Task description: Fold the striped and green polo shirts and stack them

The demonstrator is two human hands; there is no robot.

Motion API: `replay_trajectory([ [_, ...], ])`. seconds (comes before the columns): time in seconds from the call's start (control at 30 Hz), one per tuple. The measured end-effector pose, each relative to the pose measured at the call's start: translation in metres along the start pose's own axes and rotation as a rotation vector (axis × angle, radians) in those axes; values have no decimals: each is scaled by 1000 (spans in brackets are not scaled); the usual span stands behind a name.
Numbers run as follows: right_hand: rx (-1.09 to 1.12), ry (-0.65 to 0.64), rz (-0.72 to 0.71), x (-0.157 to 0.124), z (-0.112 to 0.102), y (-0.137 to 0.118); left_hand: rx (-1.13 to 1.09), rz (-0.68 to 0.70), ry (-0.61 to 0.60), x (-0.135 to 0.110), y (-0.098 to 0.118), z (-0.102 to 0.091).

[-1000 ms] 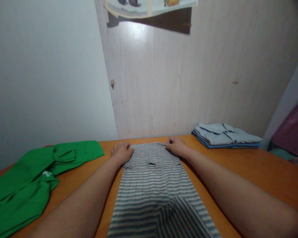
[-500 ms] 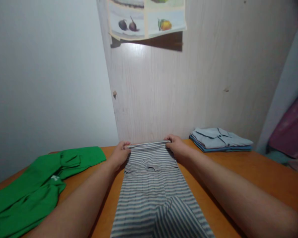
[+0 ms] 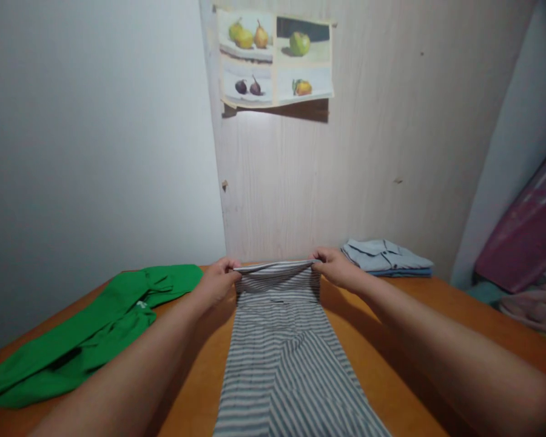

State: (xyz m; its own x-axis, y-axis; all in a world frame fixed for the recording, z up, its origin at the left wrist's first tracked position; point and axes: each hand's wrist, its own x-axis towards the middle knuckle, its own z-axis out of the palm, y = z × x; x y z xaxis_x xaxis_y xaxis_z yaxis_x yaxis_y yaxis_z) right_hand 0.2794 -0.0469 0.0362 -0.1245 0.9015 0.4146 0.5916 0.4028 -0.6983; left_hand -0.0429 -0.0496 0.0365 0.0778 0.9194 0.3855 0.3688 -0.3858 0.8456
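A grey-and-white striped shirt point(image 3: 273, 331) lies in a long strip on the orange table, its near end running out of view. My left hand point(image 3: 221, 276) pinches the left corner of its far folded edge. At the right corner of that same edge, my right hand point(image 3: 334, 265) has thumb and fingers closed on the cloth. Between the hands the edge is stretched and slightly raised, sagging a little in the middle. A diagonal-striped part, seemingly a sleeve point(image 3: 309, 376), lies folded over the nearer section.
On the left a green garment point(image 3: 95, 331) is spread over the table point(image 3: 404, 309). Folded light-grey and blue clothes point(image 3: 386, 258) are stacked at the back right. A wall with a fruit-picture sheet point(image 3: 275, 57) rises behind. Pink items point(image 3: 519, 243) sit at far right.
Both hands have lifted the far edge of the striped shirt slightly off the table. The camera has tilted up, showing more of the fruit pictures.
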Motion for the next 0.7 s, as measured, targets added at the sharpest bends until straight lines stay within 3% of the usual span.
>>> replay_trajectory([
  [0.17,-68,-12,-74,-54,-6,-5,17,31,-84,-51,14,-6],
  [0.4,-238,-139,-38,-130,6,-11,-126,-144,-219,-116,-7,13],
  [0.6,-355,-231,-120,-152,9,-4,268,133,-353,-134,-9,5],
  [0.7,-347,-236,-135,-157,8,-6,356,172,-329,-137,-7,-1],
])
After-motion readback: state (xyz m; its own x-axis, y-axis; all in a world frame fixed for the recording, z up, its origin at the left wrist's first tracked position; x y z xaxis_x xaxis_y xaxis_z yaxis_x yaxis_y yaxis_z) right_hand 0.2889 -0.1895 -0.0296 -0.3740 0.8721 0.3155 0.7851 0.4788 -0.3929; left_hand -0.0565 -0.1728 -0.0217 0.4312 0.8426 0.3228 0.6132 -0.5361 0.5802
